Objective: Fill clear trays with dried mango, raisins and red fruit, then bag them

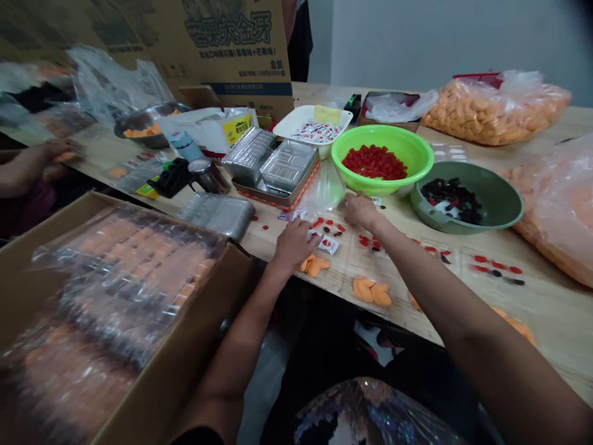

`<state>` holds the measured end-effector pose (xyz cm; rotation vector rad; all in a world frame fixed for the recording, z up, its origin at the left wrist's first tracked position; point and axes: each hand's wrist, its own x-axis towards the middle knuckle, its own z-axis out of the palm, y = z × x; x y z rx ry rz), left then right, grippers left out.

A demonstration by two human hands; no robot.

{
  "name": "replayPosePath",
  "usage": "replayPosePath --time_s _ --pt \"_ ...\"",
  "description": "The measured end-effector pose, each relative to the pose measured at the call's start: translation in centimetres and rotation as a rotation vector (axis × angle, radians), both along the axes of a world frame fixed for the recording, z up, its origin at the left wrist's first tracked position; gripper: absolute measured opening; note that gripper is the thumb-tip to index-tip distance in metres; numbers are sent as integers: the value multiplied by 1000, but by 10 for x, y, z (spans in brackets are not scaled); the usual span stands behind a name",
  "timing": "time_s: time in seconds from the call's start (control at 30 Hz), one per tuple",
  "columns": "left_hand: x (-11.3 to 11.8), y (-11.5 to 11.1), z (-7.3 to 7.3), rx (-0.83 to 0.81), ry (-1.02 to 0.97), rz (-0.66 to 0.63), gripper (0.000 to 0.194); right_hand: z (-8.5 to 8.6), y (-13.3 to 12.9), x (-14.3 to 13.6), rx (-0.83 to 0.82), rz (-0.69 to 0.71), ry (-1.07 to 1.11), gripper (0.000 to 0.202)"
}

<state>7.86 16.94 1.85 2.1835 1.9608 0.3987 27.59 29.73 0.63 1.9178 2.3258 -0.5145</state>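
My left hand (295, 246) is low over a clear tray at the table's front edge, fingers bent downward beside a small white packet (328, 245) with a red mark. What its fingertips hold, if anything, is too small to tell. Farther right, my right hand (361, 211) reaches to the near side of the green bowl (382, 154) of red pieces, its fingers bent at another small packet (375, 201). Red and dark pieces (328, 227) lie between the hands. Orange pieces (372, 291) sit in the front compartments of the clear trays.
An open carton (185, 371) of bagged orange packs stands at the left. A dark green bowl (467, 198) of black pieces and bags of orange pieces (495, 111) are at the right. Stacked clear trays (217, 213) lie by a metal mug (208, 176). Another person's hand (50, 151) is far left.
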Motion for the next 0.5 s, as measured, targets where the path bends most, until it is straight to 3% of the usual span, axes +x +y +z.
replayPosePath --time_s 0.2,0.33,0.43,0.5 --pt "17 -3 -5 -124 71 66 18 -1 8 4 -36 -60 17 31" --pt "20 -6 0 -121 96 72 26 9 7 23 -11 -125 63 41" --pt "18 -9 1 -67 137 30 31 19 -11 43 20 -135 219 41" --pt "15 -10 0 -54 169 22 29 24 -33 54 26 -67 375 36"
